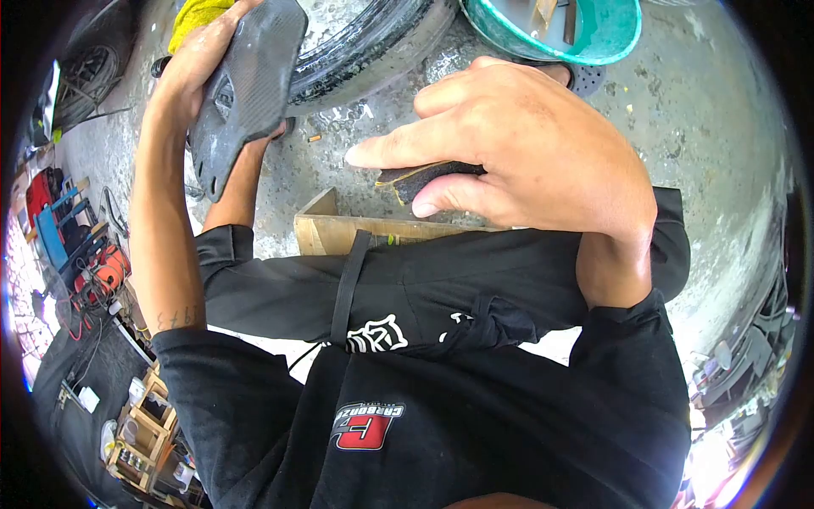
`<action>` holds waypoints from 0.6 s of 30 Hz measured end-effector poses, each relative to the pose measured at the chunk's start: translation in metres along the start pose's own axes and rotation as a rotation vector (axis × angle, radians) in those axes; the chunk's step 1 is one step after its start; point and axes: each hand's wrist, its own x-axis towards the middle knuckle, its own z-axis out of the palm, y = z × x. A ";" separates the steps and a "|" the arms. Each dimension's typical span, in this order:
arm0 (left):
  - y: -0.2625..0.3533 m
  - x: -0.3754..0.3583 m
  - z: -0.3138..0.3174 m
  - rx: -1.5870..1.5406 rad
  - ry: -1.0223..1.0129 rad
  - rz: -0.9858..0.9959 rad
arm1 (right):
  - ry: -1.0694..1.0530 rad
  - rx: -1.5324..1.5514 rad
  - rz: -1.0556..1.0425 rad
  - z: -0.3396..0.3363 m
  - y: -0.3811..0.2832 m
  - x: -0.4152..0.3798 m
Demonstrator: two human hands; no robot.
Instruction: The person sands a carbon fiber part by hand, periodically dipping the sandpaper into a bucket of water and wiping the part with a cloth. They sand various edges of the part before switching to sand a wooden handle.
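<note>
My left hand (206, 53) grips the edge of a dark carbon-fibre panel (261, 78), holding it up at the upper left. The panel has a woven surface, a cut-out and a narrow slotted end that points down. Higher and nearer to the camera, my right hand (543, 140) is closed on a folded piece of black sandpaper (415, 181). The sandpaper is pinched between thumb and fingers, and its brownish backing shows at the fold. A wide gap separates it from the panel.
A worn tyre (373, 72) lies on the wet concrete floor, beside a green basin (626, 34) of cloudy water with pieces inside. A yellow cloth (195, 19) is behind my left hand. A wooden box-like piece (326, 233) stands by my legs. Tools and shelves line the left.
</note>
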 end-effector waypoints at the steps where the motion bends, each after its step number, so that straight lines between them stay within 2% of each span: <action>1: -0.003 0.001 0.002 -0.055 -0.020 0.017 | 0.000 0.001 -0.001 0.000 0.000 0.000; 4: -0.010 -0.003 0.009 -0.155 -0.094 -0.025 | -0.015 -0.017 0.006 0.000 0.001 0.000; 12: 0.004 -0.017 0.015 -0.064 -0.244 -0.205 | -0.051 -0.032 -0.007 0.001 0.006 0.001; 14: -0.005 -0.013 0.016 -0.101 -0.227 -0.153 | -0.060 -0.035 -0.005 0.000 0.006 0.001; 16: -0.001 -0.012 0.016 -0.021 -0.183 -0.122 | -0.068 -0.038 0.002 -0.002 0.005 0.001; 18: 0.019 -0.020 0.016 0.223 -0.126 -0.217 | -0.064 -0.064 0.040 -0.005 0.003 0.000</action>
